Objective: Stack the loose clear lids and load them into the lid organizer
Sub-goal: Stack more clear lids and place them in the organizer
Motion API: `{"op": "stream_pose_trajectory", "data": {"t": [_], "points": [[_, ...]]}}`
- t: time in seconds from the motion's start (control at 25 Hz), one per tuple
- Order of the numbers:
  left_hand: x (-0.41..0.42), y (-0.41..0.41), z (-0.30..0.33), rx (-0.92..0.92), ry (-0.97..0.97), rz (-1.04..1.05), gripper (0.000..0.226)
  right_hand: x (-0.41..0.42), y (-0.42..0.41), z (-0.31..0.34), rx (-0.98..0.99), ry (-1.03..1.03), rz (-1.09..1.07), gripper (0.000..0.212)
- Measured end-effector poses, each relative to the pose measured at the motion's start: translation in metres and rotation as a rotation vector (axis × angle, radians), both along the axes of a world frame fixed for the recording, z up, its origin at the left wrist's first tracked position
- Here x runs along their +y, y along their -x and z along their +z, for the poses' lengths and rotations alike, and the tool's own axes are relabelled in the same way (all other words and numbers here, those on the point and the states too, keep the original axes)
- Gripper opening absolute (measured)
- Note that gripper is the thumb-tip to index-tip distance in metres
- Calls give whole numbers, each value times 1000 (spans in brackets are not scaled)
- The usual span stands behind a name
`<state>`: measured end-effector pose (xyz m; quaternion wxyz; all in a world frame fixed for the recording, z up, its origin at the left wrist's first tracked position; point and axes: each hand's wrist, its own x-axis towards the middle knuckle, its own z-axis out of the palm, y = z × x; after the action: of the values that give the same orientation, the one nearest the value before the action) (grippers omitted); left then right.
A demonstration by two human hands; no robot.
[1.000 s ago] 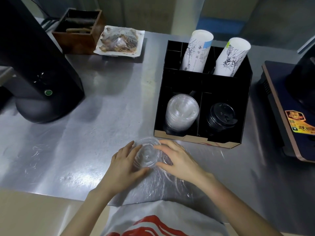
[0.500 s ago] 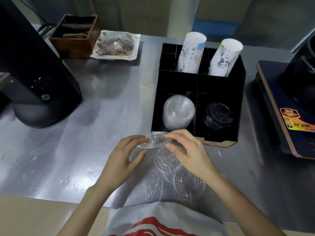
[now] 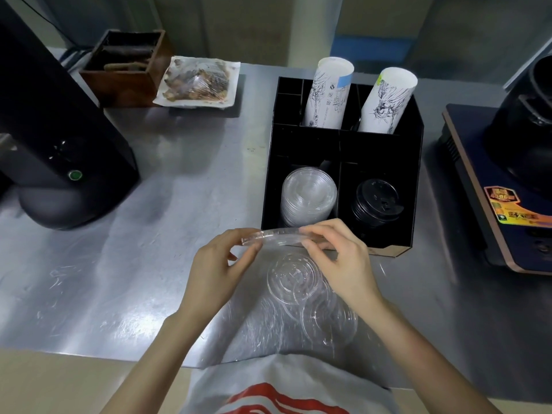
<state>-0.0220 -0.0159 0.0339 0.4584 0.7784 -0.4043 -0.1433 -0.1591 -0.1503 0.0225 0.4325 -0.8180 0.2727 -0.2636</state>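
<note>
Held clear lid (image 3: 276,236) seen nearly edge-on, long axis left-right, lifted just before the lid organizer (image 3: 391,150). Left hand (image 3: 218,271) pinches its left rim, right hand (image 3: 343,258) its right rim, fingers closed on it. Loose lids (image 3: 294,279) lie flat, overlapping, on the steel worktop (image 3: 179,204) below. Dim room, glare on metal.

Both hands (image 3: 222,264) (image 3: 343,258) raised, fingers pinching.

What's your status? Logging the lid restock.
Both hands, left hand and right hand, pinching one clear lid edge-on. Loose lids on counter. Organizer's clear-lid stack directly ahead, unobstructed.
</note>
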Motion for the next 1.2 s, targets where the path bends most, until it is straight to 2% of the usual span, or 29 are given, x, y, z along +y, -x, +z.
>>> {"op": "stream_pose_trajectory", "data": {"t": [0.24, 0.52, 0.8, 1.2], "points": [[-28, -10, 10, -12, -5, -11, 14, -15, -1, 11, 19, -25, -115, 12], [-63, -9, 11, -12, 24, 4, 31, -35, -7, 18, 22, -67, -277, 15], [-90, -12, 8, -51, -55, -35, 39, -62, -18, 16, 72, -158, -329, 23], [-108, -14, -4, -123, -214, -56, 57, -74, -32, 11, 222, -68, -323, 20]]}}
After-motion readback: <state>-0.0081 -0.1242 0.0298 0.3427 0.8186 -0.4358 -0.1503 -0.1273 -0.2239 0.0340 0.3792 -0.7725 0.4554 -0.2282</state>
